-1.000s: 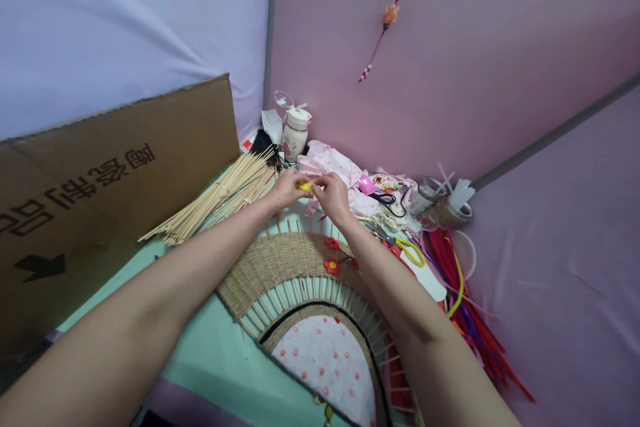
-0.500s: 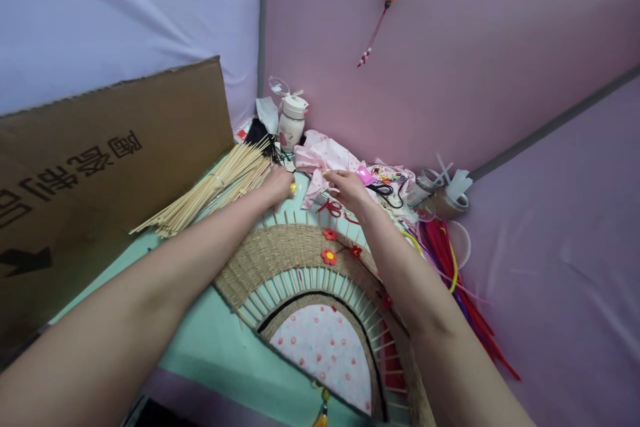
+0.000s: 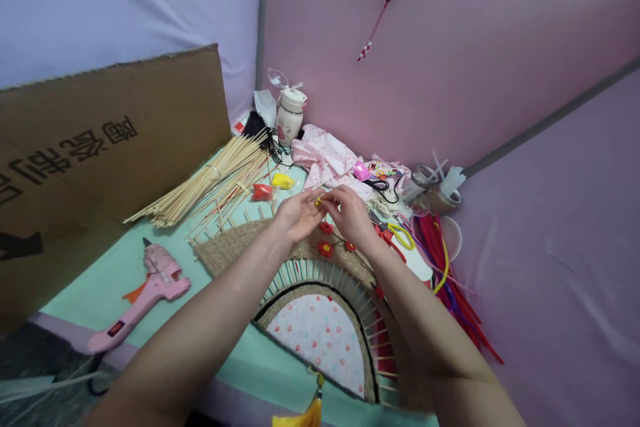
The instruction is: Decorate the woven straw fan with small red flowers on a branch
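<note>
My left hand (image 3: 296, 215) and my right hand (image 3: 348, 211) meet above the top of a woven straw fan (image 3: 235, 250) lying on the green table (image 3: 107, 280). Together their fingertips pinch a tiny yellow piece (image 3: 318, 200). Small red flowers (image 3: 325, 248) sit on the fan's weave just below my right hand. The fan has bamboo ribs and a white, pink-dotted cloth centre (image 3: 320, 340). A yellow lump (image 3: 283, 181) and a red lump (image 3: 262, 191) lie on the table beyond my left hand.
A pink glue gun (image 3: 143, 293) lies at the left. A bundle of bamboo sticks (image 3: 200, 183) leans toward a cardboard sheet (image 3: 100, 140). Yellow-handled scissors (image 3: 400, 235), red and coloured pipe cleaners (image 3: 450, 267), pink cloth (image 3: 327, 157), a white bottle (image 3: 290, 117) and tape rolls (image 3: 440, 197) crowd the back right.
Both hands drew back from the far table edge to above the fan's top, coming together on a tiny yellow piece. The yellow and red lumps now lie on the table; the glue gun came into view.
</note>
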